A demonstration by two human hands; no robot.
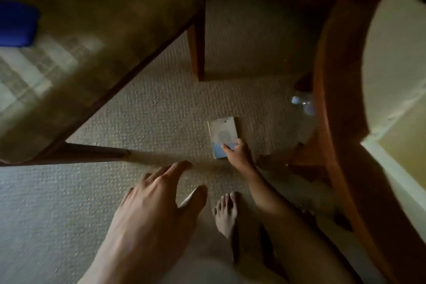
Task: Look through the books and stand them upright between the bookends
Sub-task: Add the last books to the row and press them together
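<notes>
Right hand (235,148) pinching a book (222,137) flat on the carpet (147,110).
Thin, light, stiff: lift by its near edge; left hand (152,193) hovers open, empty.

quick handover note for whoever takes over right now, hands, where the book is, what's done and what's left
Right hand: reaching down, fingers curled on the lower right corner of the book; whether it has lifted is unclear.
Left hand: open, fingers spread, holding nothing, above the carpet.
Book: one small pale book, lying flat on the carpet between the glass-topped table and the wooden chair.
Done: nothing visible; no bookends or other books in view.
Left: pick this book up, look through it, stand it upright between the bookends.
</notes>
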